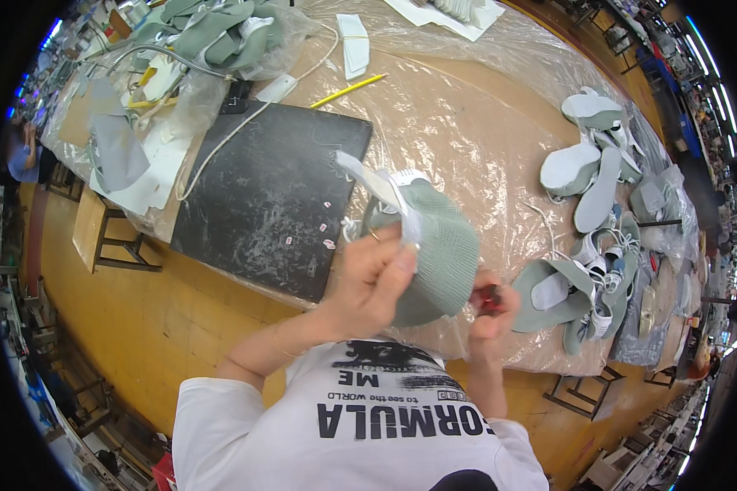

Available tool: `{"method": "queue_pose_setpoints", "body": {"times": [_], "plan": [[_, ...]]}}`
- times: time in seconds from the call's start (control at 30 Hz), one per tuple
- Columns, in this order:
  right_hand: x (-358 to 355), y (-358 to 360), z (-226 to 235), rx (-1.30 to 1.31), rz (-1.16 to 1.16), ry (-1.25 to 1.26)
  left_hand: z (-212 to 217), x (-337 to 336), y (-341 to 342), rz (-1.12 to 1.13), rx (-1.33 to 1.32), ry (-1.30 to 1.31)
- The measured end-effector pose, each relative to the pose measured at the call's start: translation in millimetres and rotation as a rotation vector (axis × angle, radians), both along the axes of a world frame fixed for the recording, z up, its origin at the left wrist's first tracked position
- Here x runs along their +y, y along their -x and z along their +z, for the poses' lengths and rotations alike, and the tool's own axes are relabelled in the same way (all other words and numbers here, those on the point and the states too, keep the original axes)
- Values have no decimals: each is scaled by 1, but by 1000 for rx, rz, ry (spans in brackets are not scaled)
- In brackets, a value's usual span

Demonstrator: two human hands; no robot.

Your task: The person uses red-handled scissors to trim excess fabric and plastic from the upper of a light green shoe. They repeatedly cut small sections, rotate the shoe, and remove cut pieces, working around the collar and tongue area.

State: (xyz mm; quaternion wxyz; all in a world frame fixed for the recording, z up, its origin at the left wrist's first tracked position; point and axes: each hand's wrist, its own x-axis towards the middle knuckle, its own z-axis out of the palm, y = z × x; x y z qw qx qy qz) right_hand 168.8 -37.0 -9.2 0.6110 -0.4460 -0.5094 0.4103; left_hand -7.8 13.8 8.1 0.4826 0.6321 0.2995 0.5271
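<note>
A sage-green knit shoe upper [442,237] with a white lining and collar hangs in front of my body, above the table's near edge. My left hand [373,282] pinches it at the white-lined edge, thumb against the fingers. At the upper's lower right side, my right hand [493,319] is closed around a small dark-red tool [488,299]. Motion blur and the fingers hide the tool's kind, and I cannot tell whether it touches the upper. White laces [350,229] show at the upper's left side.
A black mat [270,188] with small white scraps lies left on the plastic-covered table [483,131]. Behind it are a yellow pencil [348,91], a white cable [246,135] and piled green uppers [221,37]. More uppers [561,295] and grey insoles [598,190] lie at the right.
</note>
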Motion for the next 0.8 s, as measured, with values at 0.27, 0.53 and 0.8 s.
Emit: {"method": "queue_pose_setpoints", "body": {"times": [0.27,0.53,0.8], "plan": [[-4,24,25,267,63,221,-13,-15,-9,74,189,-63],[5,25,29,93,86,74,-12,-18,-15,82,39,7],[4,15,50,333,-26,274,4,-21,-2,-187,-76,199]]}}
